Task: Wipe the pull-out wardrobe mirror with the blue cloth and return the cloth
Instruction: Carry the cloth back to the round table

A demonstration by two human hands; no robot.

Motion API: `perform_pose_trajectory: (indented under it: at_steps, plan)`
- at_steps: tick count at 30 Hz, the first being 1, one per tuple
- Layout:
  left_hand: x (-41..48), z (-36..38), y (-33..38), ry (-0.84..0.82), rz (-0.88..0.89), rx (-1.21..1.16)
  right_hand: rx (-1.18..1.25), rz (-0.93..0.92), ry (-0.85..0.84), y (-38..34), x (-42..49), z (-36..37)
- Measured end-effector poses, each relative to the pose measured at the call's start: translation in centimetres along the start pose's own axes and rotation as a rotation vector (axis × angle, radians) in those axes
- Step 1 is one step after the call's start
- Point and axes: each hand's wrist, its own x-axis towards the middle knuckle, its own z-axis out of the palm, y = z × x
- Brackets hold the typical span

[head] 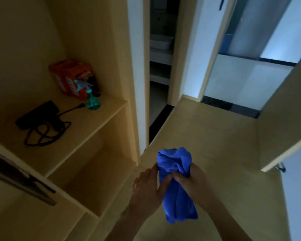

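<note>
A bunched blue cloth [176, 181] hangs in front of me, low in the middle of the view. My left hand [147, 186] holds its left side, thumb pressed on the fabric. My right hand [189, 178] grips it from the right, fingers curled into the folds. A dark metal sliding rail [19, 178] runs along the wardrobe's lower left; the mirror's glass itself is not visible.
The open wooden wardrobe shelf [87, 122] at left carries a teal spray bottle [92, 100], an orange box [69, 77] and a black power strip with cable [38, 117]. An open wardrobe door [283, 122] stands at right. A dark doorway [160, 66] lies ahead.
</note>
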Motion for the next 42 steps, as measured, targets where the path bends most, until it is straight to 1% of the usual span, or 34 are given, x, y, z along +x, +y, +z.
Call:
perform_pose_trajectory:
  at_steps: [2, 4, 6, 9, 11, 13, 16, 18, 21, 24, 27, 31, 34, 36, 39, 42]
  plan:
    - [0.4, 1.0, 2.4, 0.005, 0.064, -0.089, 0.094, 0.059, 0.040, 1.1, -0.3, -2.2]
    - [0.7, 1.8, 4.1, 0.014, 0.122, -0.160, 0.159, 0.079, 0.076, 1.9, -1.0, -3.7]
    - [1.3, 3.3, 5.7, -0.013, 0.162, -0.294, 0.239, 0.093, 0.096, 2.9, -2.1, -5.5]
    - [2.2, 5.5, 7.7, -0.150, 0.104, -0.573, 0.357, 0.098, 0.159, 4.0, -3.3, -8.1]
    - [2.8, 7.0, 9.0, -0.203, 0.062, -0.633, 0.450, 0.104, 0.194, 5.1, -4.2, -9.6]
    - [3.2, 8.3, 10.6, -0.272, 0.048, -0.653, 0.511, 0.101, 0.207, 5.7, -5.2, -11.1]
    - [3.4, 9.9, 13.2, -0.375, 0.067, -0.612, 0.506, 0.112, 0.251, 6.5, -6.1, -13.2]
    - [3.4, 10.7, 14.9, -0.429, 0.090, -0.567, 0.500, 0.158, 0.372, 7.1, -6.4, -14.4]
    - [3.3, 11.4, 17.0, -0.462, 0.154, -0.489, 0.494, 0.221, 0.552, 8.1, -6.7, -15.7]
    - [3.6, 11.7, 18.2, -0.487, 0.240, -0.471, 0.522, 0.281, 0.654, 9.1, -6.9, -16.6]
    - [3.9, 11.9, 18.5, -0.532, 0.273, -0.479, 0.598, 0.316, 0.674, 9.7, -7.2, -17.0]
    - [4.8, 12.1, 18.6, -0.557, 0.284, -0.568, 0.604, 0.263, 0.652, 9.5, -7.7, -16.8]
    - [5.9, 11.6, 19.2, -0.554, 0.270, -0.625, 0.604, 0.309, 0.584, 9.3, -8.1, -16.3]
    - [6.5, 11.2, 19.5, -0.602, 0.296, -0.618, 0.641, 0.355, 0.573, 9.3, -8.4, -15.9]
    - [6.9, 11.2, 19.5, -0.737, 0.403, -0.560, 0.650, 0.406, 0.689, 9.3, -9.2, -15.1]
    - [6.9, 11.8, 19.4, -0.773, 0.559, -0.469, 0.583, 0.467, 0.839, 8.9, -10.5, -14.1]
